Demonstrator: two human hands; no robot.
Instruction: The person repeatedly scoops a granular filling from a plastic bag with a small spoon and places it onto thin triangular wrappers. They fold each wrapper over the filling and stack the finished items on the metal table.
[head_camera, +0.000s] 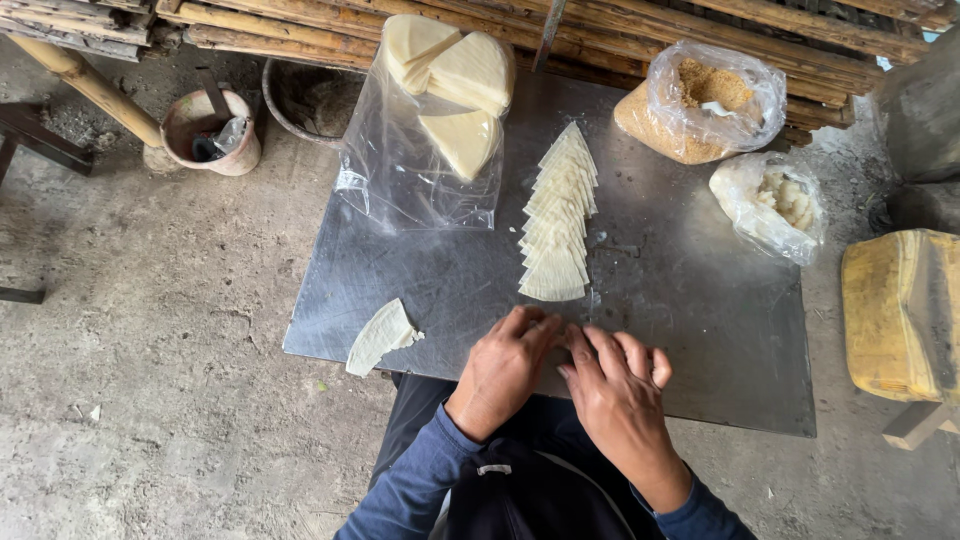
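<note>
Here, a metal sheet (680, 330) lies under both hands. Far beyond them a clear bag (425, 160) holds pale wedges. Just ahead of the fingertips runs a row of wrappers (556, 215); one loose wrapper (380, 337) lies left of the left hand (503, 365). The right hand (618, 385) touches it, fingers curled together on something hidden.

The desk (700, 330) is a dull, scratched sheet of grey metal, the bags (420, 170) on it are thin glossy clear plastic, the pale wrappers (557, 230) look matt and doughy, the floor (150, 400) is rough concrete, and the poles (640, 30) are raw bamboo.
</note>
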